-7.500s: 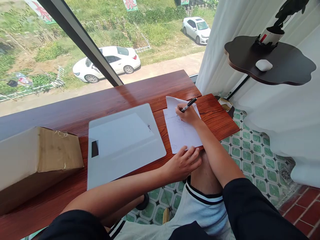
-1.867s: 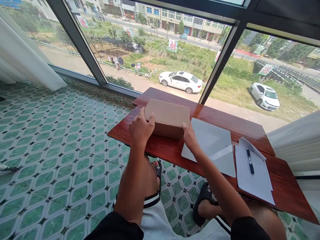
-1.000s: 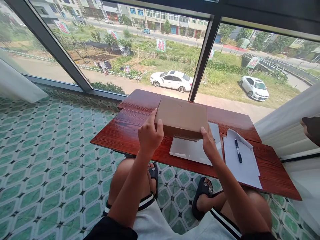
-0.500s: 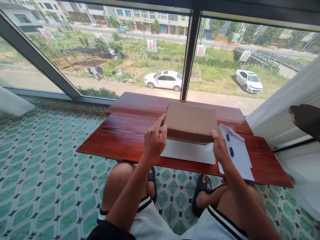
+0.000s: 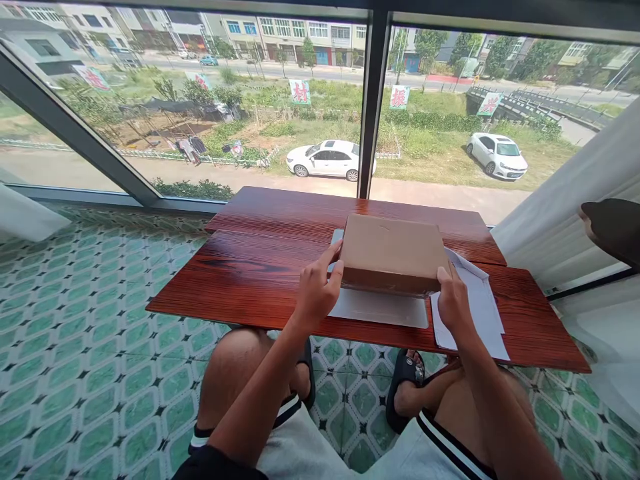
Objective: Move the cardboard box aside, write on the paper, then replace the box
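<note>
A closed brown cardboard box [image 5: 393, 248] is gripped between my two hands above the table. My left hand [image 5: 319, 285] is closed on its left side, thumb near the front corner. On the opposite side, my right hand [image 5: 454, 299] holds the box near its front right corner. Beneath the box lies a flat, silvery-white sheet-like object [image 5: 380, 312], possibly a closed laptop; the box covers much of it. White papers [image 5: 477, 303] lie to the right, partly behind my right hand and forearm.
The dark red wooden table [image 5: 240, 267] stands against a large window with a dark frame [image 5: 374, 120]. A brown curved object [image 5: 613, 230] juts in at the right, by a white curtain [image 5: 540, 180]. My knees are under the table's front edge.
Both hands have shifted the box a little to the right and toward me, uncovering the silvery object's far left corner. The pen on the papers is now hidden from view.
</note>
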A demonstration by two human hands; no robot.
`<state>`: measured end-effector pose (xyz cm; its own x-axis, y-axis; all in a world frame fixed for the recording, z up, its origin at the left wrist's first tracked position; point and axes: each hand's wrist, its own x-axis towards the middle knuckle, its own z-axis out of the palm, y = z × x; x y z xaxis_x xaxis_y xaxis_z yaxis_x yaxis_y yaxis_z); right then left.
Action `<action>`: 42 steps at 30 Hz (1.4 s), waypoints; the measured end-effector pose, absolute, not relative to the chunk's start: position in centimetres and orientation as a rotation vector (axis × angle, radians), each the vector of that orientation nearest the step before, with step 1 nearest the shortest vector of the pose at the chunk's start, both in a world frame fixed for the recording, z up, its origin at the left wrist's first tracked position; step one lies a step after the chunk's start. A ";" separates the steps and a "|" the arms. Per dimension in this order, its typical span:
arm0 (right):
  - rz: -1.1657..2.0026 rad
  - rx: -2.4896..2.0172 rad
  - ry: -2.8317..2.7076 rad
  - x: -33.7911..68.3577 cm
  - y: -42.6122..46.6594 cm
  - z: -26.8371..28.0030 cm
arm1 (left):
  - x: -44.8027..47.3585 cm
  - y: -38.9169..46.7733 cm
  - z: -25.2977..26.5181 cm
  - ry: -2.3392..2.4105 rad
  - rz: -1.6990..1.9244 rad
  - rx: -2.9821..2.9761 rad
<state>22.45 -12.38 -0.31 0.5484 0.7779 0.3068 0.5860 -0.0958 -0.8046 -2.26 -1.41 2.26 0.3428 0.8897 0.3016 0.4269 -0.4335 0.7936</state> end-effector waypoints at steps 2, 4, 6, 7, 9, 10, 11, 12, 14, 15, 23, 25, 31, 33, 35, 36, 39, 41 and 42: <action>0.237 -1.800 -1.121 22.5 -12.5 -0.4 | -2.2 -1.5 2.3 1.165 0.973 2.020; 0.231 -1.808 -1.116 22.4 -12.7 -0.4 | -2.2 -1.5 2.3 1.168 0.969 2.023; 0.218 -1.812 -1.117 22.4 -12.8 -0.4 | -2.1 -1.5 2.2 1.156 0.971 2.018; 0.212 -1.812 -1.118 22.4 -12.9 -0.4 | -2.1 -1.5 2.1 1.150 0.970 2.017; 0.209 -1.817 -1.122 22.4 -13.0 -0.4 | -2.1 -1.4 2.0 1.147 0.964 2.021; 0.211 -1.823 -1.122 22.4 -13.0 -0.4 | -2.1 -1.4 1.9 1.151 0.958 2.027; 0.214 -1.831 -1.123 22.4 -13.1 -0.4 | -2.1 -1.5 1.9 1.159 0.952 2.034; 0.217 -1.837 -1.122 22.4 -13.1 -0.4 | -2.1 -1.5 1.9 1.166 0.945 2.041; 0.225 -1.836 -1.121 22.6 -13.1 -0.5 | -2.1 -1.7 1.9 1.179 0.934 2.058; 0.228 -1.833 -1.120 22.6 -13.2 -0.6 | -2.0 -1.7 1.9 1.189 0.930 2.067; 0.243 -1.842 -1.126 22.6 -13.4 -0.7 | -1.9 -1.8 1.9 1.229 0.886 2.064; 0.237 -1.842 -1.129 22.6 -13.4 -0.7 | -1.9 -1.8 1.9 1.236 0.878 2.067; 0.205 -1.847 -1.145 22.6 -13.3 -0.9 | -1.8 -1.9 1.8 1.256 0.863 2.089; 0.187 -1.850 -1.162 22.6 -13.3 -0.9 | -1.8 -2.0 1.9 1.257 0.864 2.093; 0.169 -1.861 -1.168 22.6 -13.4 -1.0 | -1.7 -2.1 1.8 1.257 0.875 2.096; 0.163 -1.872 -1.169 22.6 -13.4 -1.0 | -1.7 -2.0 1.8 1.253 0.883 2.093; 0.177 -1.909 -1.169 22.8 -13.5 -1.0 | -2.0 -1.5 1.8 1.210 0.908 2.041; 0.189 -1.905 -1.171 23.1 -13.6 -0.8 | -2.6 -1.1 1.9 1.180 0.975 1.982; 0.173 -1.880 -1.171 23.2 -13.8 -0.7 | -2.9 -0.8 2.1 1.176 1.039 1.957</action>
